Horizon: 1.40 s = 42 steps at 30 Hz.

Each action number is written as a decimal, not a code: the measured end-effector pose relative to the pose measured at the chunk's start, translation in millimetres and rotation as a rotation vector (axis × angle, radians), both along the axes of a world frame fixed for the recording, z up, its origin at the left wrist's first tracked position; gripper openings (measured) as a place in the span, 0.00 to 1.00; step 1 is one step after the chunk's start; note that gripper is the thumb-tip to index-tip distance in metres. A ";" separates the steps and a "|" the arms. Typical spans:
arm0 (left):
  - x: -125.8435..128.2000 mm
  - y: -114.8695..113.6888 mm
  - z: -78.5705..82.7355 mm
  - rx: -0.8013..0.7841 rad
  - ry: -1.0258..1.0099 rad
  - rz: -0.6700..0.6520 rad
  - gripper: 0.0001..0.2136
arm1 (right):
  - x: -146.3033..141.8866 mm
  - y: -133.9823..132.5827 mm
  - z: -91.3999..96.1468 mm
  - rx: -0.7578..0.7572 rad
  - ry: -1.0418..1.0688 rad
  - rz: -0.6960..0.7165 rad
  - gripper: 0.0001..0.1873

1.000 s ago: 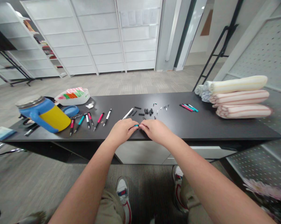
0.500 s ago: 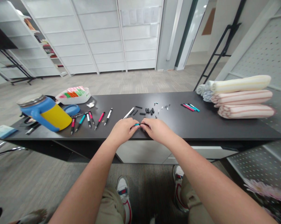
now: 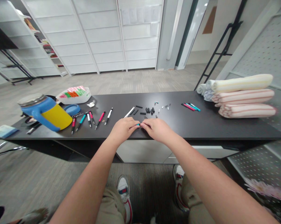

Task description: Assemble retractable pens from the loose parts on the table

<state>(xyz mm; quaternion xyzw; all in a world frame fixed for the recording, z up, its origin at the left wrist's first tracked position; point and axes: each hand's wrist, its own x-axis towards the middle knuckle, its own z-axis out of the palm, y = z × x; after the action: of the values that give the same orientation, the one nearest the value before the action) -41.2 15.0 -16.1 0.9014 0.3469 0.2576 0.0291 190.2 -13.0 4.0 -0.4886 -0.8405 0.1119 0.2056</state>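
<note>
My left hand (image 3: 123, 128) is closed in a pinch on a pen (image 3: 138, 124), whose teal part just shows at the fingertips. Pinched on the pen's other, dark end is my right hand (image 3: 156, 128), its fingertips almost meeting those of the left. Most of the pen is hidden by fingers. Just beyond lie several short black grips (image 3: 149, 110), thin black tubes (image 3: 135, 111) and white refills (image 3: 129, 112). Small metal and clear pen parts (image 3: 167, 106) are scattered to their right.
Several whole pens (image 3: 100, 120) lie on the left of the dark table (image 3: 201, 127), near a blue-yellow mug (image 3: 49, 113) and a white basket (image 3: 78, 98) of colourful packets. At right are pink and teal pen barrels (image 3: 191, 106) and rolled towels (image 3: 246, 95).
The fingertips have closed in around the pen, so less of its teal and dark parts shows between them. Both hands stay at the same spot over the table's front edge.
</note>
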 end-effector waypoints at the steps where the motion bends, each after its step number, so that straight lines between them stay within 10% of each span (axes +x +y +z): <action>1: 0.2 -0.2 0.5 -0.002 -0.008 -0.001 0.12 | 0.3 0.2 0.2 -0.007 0.003 -0.004 0.17; 42: 7.5 -9.4 14.7 -0.005 0.010 0.083 0.08 | 0.6 4.7 -3.4 -0.004 0.018 -0.048 0.22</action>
<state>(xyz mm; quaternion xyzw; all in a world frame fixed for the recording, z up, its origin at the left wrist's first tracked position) -33.6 5.6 -1.3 0.8874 0.3849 0.2529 0.0190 190.8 -8.2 0.6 -0.5079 -0.8265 0.1131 0.2147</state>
